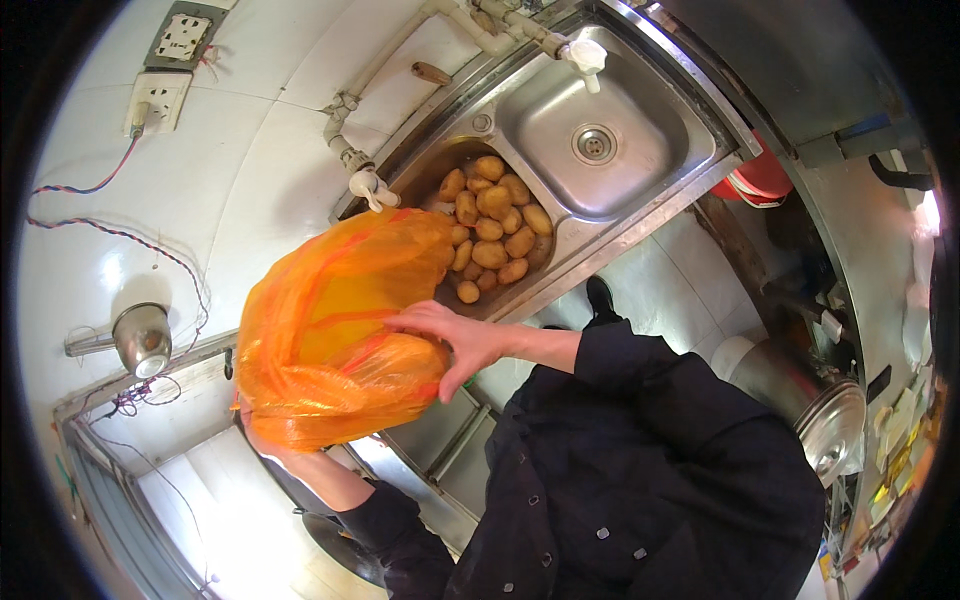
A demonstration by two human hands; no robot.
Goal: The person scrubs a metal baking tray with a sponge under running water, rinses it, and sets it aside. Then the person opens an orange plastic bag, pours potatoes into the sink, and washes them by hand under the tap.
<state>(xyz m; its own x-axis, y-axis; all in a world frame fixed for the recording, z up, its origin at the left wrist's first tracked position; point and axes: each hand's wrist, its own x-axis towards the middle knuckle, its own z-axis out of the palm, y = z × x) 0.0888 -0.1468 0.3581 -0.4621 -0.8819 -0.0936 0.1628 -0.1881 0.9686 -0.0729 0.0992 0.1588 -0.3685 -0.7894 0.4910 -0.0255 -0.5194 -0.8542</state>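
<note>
A large orange woven plastic sack [337, 300] is held up at the edge of the steel sink, tilted over its left basin. My left hand [259, 431] supports the sack from its lower left side, with most of the fingers hidden behind it. On the near side, my right hand [457, 337] grips a bulging fold, thumb and fingers spread across the plastic. Several unpeeled potatoes [491, 225] lie heaped in the left basin [547, 247], partly covered by the sack. How much the sack still holds cannot be seen.
The right basin [555, 142] has a drain, with a white tap [585, 60] above. Another white tap [373, 189] juts out beside the sack. A metal cup [142, 337] and a wired socket [159, 101] are on the left wall. A lidded steel pot [802, 405] stands at right.
</note>
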